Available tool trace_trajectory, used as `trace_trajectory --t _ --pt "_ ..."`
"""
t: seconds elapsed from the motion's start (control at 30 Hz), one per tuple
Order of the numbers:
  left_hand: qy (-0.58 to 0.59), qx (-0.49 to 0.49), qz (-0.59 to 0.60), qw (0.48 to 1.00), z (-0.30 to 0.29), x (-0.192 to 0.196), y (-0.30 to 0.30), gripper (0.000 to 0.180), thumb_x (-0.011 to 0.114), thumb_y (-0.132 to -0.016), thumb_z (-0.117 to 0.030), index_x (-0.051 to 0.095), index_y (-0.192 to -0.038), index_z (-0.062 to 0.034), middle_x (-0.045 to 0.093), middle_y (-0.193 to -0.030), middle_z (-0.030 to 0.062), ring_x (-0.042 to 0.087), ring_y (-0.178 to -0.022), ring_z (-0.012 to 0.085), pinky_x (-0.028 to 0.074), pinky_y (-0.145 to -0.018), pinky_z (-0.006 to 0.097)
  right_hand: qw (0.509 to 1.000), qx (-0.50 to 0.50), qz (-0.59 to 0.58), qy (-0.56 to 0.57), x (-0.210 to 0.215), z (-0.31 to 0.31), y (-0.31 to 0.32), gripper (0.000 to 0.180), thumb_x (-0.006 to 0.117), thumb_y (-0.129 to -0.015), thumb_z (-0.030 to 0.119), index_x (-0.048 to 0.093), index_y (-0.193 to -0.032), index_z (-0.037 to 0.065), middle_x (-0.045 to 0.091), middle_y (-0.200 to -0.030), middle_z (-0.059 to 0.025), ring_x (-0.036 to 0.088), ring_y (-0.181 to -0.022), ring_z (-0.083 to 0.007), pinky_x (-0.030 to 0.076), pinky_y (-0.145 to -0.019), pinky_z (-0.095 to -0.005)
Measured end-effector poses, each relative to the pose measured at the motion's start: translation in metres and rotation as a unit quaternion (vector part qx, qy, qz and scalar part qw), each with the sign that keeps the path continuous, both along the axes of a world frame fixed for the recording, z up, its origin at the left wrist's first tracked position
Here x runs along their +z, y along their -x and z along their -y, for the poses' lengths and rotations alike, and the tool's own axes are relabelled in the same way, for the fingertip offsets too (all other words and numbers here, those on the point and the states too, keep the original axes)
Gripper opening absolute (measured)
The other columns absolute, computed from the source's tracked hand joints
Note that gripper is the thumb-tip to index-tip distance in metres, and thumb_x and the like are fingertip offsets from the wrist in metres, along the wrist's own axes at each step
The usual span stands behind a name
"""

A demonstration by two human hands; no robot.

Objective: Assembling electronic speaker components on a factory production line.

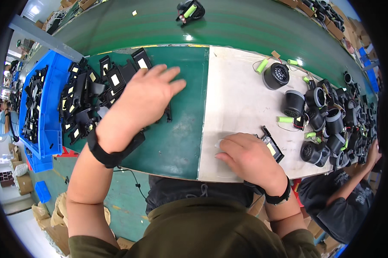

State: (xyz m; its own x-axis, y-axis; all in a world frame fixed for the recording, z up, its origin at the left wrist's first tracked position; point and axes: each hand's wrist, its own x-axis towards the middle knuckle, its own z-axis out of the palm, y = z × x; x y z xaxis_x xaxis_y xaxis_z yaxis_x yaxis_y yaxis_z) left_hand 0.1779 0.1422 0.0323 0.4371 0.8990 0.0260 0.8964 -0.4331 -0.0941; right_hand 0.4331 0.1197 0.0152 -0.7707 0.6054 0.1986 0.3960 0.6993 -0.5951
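My left hand [153, 92] hovers over the near-left work surface with its fingers stretched and spread, holding nothing I can see. Beneath and beside it lies a heap of black plastic parts [78, 101], many with pale yellow pads. On the white board [228, 99], my right hand [250, 155] is closed, thumb and forefinger together around a small whitish piece [218, 143]. Just behind that hand rests one black plastic frame [272, 148] with a pale pad; the hand partly hides it.
Several black round motor-like housings [293, 103] with wires and green cylinders crowd the board's right side. One assembly [190, 10] sits on the green belt [159, 28] beyond. A blue crate [52, 107] of black parts stands left. Another person's arm [353, 180] reaches in at right.
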Motion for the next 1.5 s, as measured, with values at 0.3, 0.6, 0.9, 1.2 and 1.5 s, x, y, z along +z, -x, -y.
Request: trace_trajectory --t 0.3,0.6,0.9,1.2,1.5 --pt "-0.011 -0.158 -0.177 0.971 -0.002 -0.026 0.003 0.017 0.054 -0.074 -0.011 0.059 -0.089 -0.006 0.059 -0.099 0.0114 0.055 -0.103 0.0257 0.035 -0.097 0.042 0.999 0.026 0.021 0.011 0.006 0.023 0.002 0.014 0.063 -0.075 0.014 0.055 -0.079 0.004 0.055 -0.074 -0.0105 0.056 -0.07 -0.0298 0.046 -0.062 -0.0383" --pt "0.079 0.063 0.019 0.995 0.024 -0.018 -0.017 0.038 0.062 -0.076 -0.038 0.056 -0.087 -0.0023 0.061 -0.079 0.0135 0.063 -0.071 0.0292 0.05 -0.06 0.039 0.998 -0.055 -0.025 0.018 0.004 0.022 -0.003 0.015 0.066 -0.074 0.012 0.055 -0.077 0.002 0.057 -0.075 -0.0135 0.056 -0.071 -0.0325 0.046 -0.06 -0.0387" --pt "0.084 0.148 0.187 0.968 0.029 -0.044 -0.059 0.031 0.06 -0.066 -0.008 0.047 -0.09 0.0055 0.059 -0.082 0.0201 0.062 -0.071 0.0329 0.051 -0.06 0.041 0.997 -0.055 -0.018 0.054 -0.005 0.033 -0.003 0.014 0.066 -0.071 0.006 0.058 -0.08 -0.001 0.059 -0.079 -0.0164 0.057 -0.073 -0.0344 0.047 -0.063 -0.037" --pt "0.317 0.184 0.741 0.563 0.07 0.002 -0.088 0.022 0.045 -0.092 -0.023 0.039 -0.104 -0.0047 0.049 -0.083 0.0042 0.052 -0.063 0.0091 0.046 -0.052 0.026 0.968 -0.147 -0.179 -0.094 0.009 0.034 0.007 0.016 0.06 -0.067 -0.007 0.055 -0.08 0.001 0.057 -0.076 -0.0131 0.054 -0.071 -0.0294 0.044 -0.062 -0.0359" --pt "0.215 0.147 0.801 0.539 0.086 -0.021 -0.117 0.039 0.024 -0.098 -0.039 0.044 -0.1 -0.0052 0.043 -0.089 0.0007 0.041 -0.082 0.0089 0.037 -0.077 0.025 0.959 -0.123 -0.161 -0.198 -0.003 0.044 0.017 0.029 0.06 -0.059 -0.012 0.057 -0.087 -0.002 0.059 -0.082 -0.0178 0.055 -0.068 -0.0331 0.046 -0.059 -0.0376"
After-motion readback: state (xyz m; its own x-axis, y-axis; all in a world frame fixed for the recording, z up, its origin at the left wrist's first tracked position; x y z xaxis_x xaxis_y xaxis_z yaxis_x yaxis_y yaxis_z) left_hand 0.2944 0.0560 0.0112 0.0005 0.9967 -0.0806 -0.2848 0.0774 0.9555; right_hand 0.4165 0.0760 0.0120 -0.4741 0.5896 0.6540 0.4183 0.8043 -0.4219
